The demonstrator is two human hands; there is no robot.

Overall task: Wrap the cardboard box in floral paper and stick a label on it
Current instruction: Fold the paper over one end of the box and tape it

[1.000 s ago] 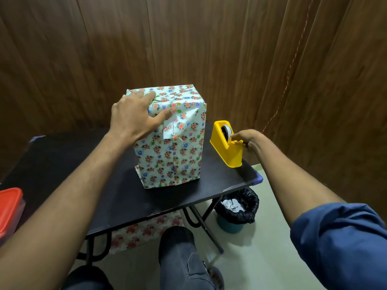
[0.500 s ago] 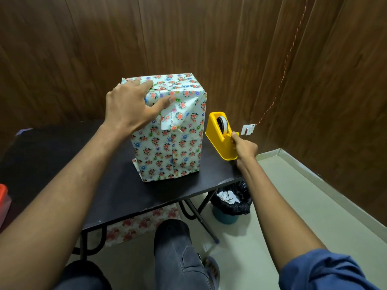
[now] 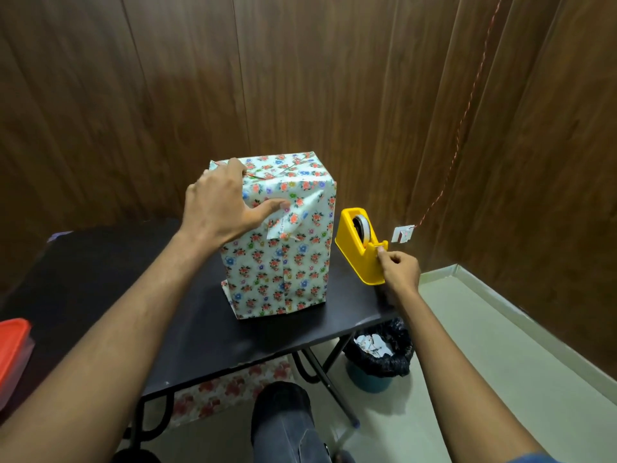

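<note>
The box wrapped in floral paper [image 3: 287,262] stands upright on the black table [image 3: 200,329]. My left hand [image 3: 220,208] grips its upper left corner, fingers over the top and the thumb pressing a folded paper flap with a white strip [image 3: 278,228] against the front face. To the right of the box stands a yellow tape dispenser [image 3: 359,248]. My right hand [image 3: 399,269] pinches the tape end at the dispenser's cutter.
A bin lined with a black bag [image 3: 380,359] stands on the floor under the table's right corner. Floral paper [image 3: 233,392] lies beneath the table. A red-lidded container [image 3: 11,349] sits at the left edge. My knee [image 3: 283,419] is below. Wood-panelled walls close in behind and to the right.
My right hand moved from the dispenser's top down to its cutter end and now pinches the tape. My left hand stays on the box. The camera view shifted slightly.
</note>
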